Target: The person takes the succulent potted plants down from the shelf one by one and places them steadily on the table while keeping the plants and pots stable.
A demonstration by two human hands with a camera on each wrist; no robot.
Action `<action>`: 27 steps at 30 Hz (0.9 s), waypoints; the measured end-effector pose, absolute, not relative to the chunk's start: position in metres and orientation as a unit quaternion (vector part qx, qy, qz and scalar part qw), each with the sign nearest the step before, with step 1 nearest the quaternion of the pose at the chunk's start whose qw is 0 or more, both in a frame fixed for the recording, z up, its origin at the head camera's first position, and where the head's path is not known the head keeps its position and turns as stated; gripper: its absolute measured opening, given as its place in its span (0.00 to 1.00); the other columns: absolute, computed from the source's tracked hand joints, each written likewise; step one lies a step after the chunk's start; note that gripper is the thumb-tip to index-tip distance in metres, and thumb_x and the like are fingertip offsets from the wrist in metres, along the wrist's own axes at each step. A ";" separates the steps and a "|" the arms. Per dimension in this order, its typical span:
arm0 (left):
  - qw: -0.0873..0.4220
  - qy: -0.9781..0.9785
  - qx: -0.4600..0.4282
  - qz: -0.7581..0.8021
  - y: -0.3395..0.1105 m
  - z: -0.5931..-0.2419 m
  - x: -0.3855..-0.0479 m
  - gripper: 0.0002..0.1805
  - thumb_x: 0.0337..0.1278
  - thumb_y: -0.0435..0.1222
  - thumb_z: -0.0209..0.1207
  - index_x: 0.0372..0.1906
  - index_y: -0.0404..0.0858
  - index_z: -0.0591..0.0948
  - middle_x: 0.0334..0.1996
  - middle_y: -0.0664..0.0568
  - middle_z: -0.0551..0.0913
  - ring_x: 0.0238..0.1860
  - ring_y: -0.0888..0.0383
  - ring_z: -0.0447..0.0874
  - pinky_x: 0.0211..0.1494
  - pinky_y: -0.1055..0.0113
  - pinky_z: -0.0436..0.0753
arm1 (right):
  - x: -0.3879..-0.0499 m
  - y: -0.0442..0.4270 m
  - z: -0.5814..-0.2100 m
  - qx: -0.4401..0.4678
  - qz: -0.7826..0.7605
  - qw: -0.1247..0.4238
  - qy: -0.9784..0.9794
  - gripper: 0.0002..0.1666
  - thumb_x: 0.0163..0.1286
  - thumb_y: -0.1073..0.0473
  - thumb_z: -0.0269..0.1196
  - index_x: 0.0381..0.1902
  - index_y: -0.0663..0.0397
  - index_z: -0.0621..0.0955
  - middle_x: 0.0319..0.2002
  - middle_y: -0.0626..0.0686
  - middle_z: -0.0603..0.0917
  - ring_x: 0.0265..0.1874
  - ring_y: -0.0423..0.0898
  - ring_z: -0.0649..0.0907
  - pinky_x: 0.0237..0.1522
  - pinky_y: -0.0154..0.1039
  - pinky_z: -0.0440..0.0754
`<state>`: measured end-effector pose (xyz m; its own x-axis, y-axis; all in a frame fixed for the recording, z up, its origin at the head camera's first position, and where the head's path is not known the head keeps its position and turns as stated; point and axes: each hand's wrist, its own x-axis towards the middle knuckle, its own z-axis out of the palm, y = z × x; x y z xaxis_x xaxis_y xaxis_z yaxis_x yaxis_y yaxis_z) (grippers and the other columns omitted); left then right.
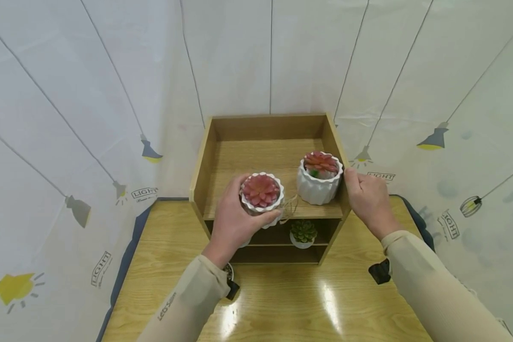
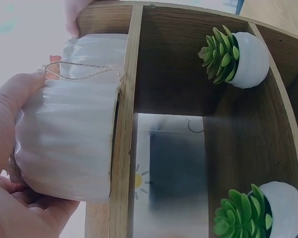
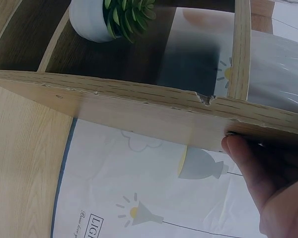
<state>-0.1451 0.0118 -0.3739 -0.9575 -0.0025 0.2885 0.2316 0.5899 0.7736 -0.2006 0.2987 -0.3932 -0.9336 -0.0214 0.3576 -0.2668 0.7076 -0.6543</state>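
My left hand [image 1: 235, 216] curls round a white fluted pot [image 2: 64, 141] holding a red succulent [image 1: 261, 190], at the front edge of the wooden shelf unit's top board [image 1: 256, 159]. A second white pot [image 1: 318, 188] with a red succulent stands on that board at the right; loose twine [image 1: 289, 209] shows between the two pots. My right hand [image 1: 369, 199] grips the unit's right side panel [image 3: 139, 106], a fingertip against its outer face in the right wrist view. In the left wrist view both pots stand side by side.
Small white pots with green succulents [image 1: 303, 232] [image 2: 246, 215] sit in the compartment below. A dark-filled pot [image 1: 228, 271] is partly hidden by the left sleeve on the wooden table [image 1: 282, 304]. A lamp-printed sheet [image 1: 239, 57] hangs behind and at both sides.
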 end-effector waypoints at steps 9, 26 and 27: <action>0.135 -0.881 -0.074 -0.448 0.010 -0.374 -0.141 0.50 0.35 0.48 0.84 0.69 0.44 0.73 0.58 0.54 0.80 0.59 0.53 0.79 0.63 0.52 0.80 | -0.200 0.298 -0.393 0.085 0.377 0.174 -0.906 0.38 0.84 0.50 0.42 0.08 0.52 0.61 0.08 0.43 0.58 0.11 0.44 0.58 0.16 0.37 0.54; 0.148 -0.878 -0.089 -0.447 0.007 -0.376 -0.127 0.49 0.31 0.46 0.86 0.66 0.44 0.75 0.56 0.55 0.81 0.56 0.54 0.80 0.61 0.52 0.81 | -0.201 0.297 -0.394 0.090 0.377 0.188 -0.902 0.37 0.83 0.52 0.42 0.07 0.51 0.61 0.07 0.43 0.58 0.10 0.43 0.58 0.15 0.36 0.53; 0.149 -0.878 -0.088 -0.447 0.007 -0.376 -0.126 0.49 0.30 0.46 0.86 0.65 0.44 0.75 0.56 0.55 0.82 0.56 0.54 0.80 0.60 0.52 0.81 | -0.201 0.297 -0.394 0.092 0.378 0.188 -0.902 0.38 0.83 0.52 0.42 0.07 0.51 0.61 0.07 0.43 0.58 0.10 0.43 0.58 0.15 0.37 0.53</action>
